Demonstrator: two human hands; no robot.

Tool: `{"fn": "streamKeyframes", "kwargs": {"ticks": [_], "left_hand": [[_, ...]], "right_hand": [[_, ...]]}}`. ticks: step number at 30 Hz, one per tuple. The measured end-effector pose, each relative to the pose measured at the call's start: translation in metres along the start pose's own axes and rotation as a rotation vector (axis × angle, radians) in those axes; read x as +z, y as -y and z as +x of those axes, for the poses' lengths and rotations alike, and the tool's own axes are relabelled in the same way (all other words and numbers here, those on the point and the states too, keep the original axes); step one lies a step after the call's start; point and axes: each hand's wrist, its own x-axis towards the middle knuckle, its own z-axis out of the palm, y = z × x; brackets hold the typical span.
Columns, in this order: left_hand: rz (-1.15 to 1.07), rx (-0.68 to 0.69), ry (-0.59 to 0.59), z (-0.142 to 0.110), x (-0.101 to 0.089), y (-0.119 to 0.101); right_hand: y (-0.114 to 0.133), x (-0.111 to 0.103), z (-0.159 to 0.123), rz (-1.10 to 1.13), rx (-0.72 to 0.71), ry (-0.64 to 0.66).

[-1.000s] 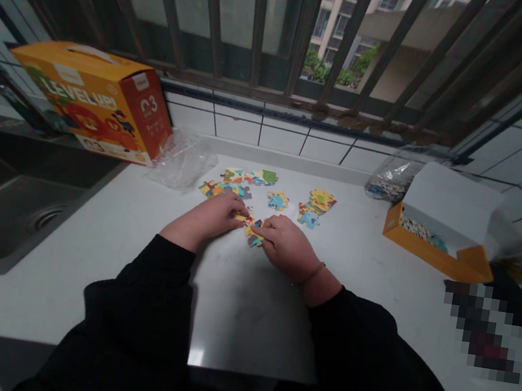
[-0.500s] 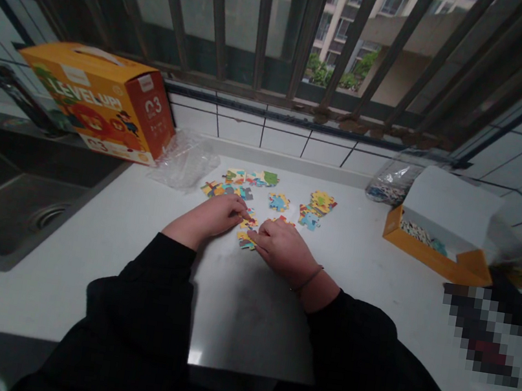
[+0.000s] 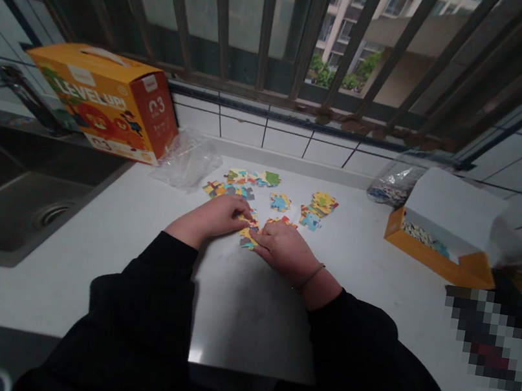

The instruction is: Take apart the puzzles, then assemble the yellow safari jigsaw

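Observation:
Yellow, multicoloured jigsaw puzzle pieces [image 3: 248, 242] lie on the counter between my two hands. My left hand [image 3: 222, 216] is closed, its fingertips on the upper piece of this group. From the other side my right hand [image 3: 286, 251], with a thin band at the wrist, is closed with its fingertips on the lower piece. Red-and-yellow pieces [image 3: 286, 221] peek out behind my right hand. Farther back lie a blue-and-yellow piece [image 3: 280, 202], a joined yellow-and-blue cluster [image 3: 320, 209] and two joined strips, one with green [image 3: 270, 179], the other orange and grey [image 3: 227, 189].
An orange puzzle box [image 3: 108, 104] stands at the left beside a sink [image 3: 8, 210], with a crumpled clear bag [image 3: 190, 160] next to it. At the right, an open box [image 3: 434, 251] holds more pieces, with another plastic bag [image 3: 391, 179] behind. A barred window closes off the back.
The pieces between my hands now sit closer together, my left fingertips having moved slightly down toward my right ones. The whole view has shifted a little.

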Motion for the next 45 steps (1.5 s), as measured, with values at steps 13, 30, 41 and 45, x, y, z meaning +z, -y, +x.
{"fn": "streamKeyframes", "kwargs": {"ticks": [13, 30, 41, 45], "left_hand": [[0.003, -0.040, -0.001, 0.003, 0.004, 0.000], [-0.044, 0.041, 0.071, 0.001, 0.004, -0.017], [-0.019, 0.099, 0.080, 0.002, 0.023, -0.036], [-0.029, 0.090, 0.083, 0.002, 0.024, -0.036]], "right_hand": [[-0.023, 0.003, -0.015, 0.172, 0.162, -0.176], [-0.053, -0.001, -0.034, 0.157, 0.464, -0.144], [-0.058, 0.005, -0.036, 0.167, 0.427, -0.140], [-0.064, 0.007, -0.036, 0.199, 0.407, -0.192]]}}
